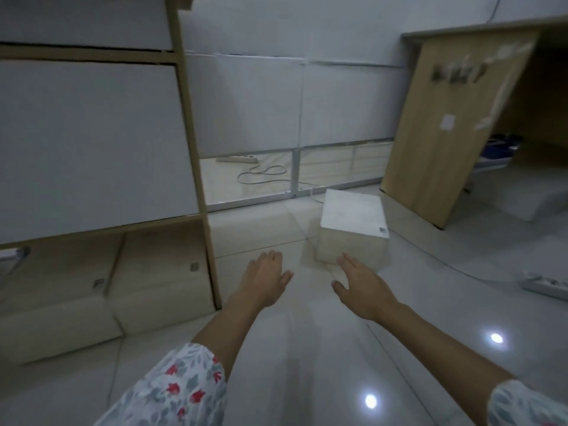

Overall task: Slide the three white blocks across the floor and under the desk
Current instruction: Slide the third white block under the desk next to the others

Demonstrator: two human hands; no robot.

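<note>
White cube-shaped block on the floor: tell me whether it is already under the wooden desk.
No, the white cube-shaped block sits on open floor, left of the wooden desk.

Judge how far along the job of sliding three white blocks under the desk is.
Done: one pale block seems to lie under the wooden desk. In hand: a white square block sits on the glossy tiled floor short of the desk; open left hand and right hand reach toward it. Left: this block; no third is visible.

Wooden shelving unit (190, 124), power strip (545, 284), coiled cable (261, 175)
</note>
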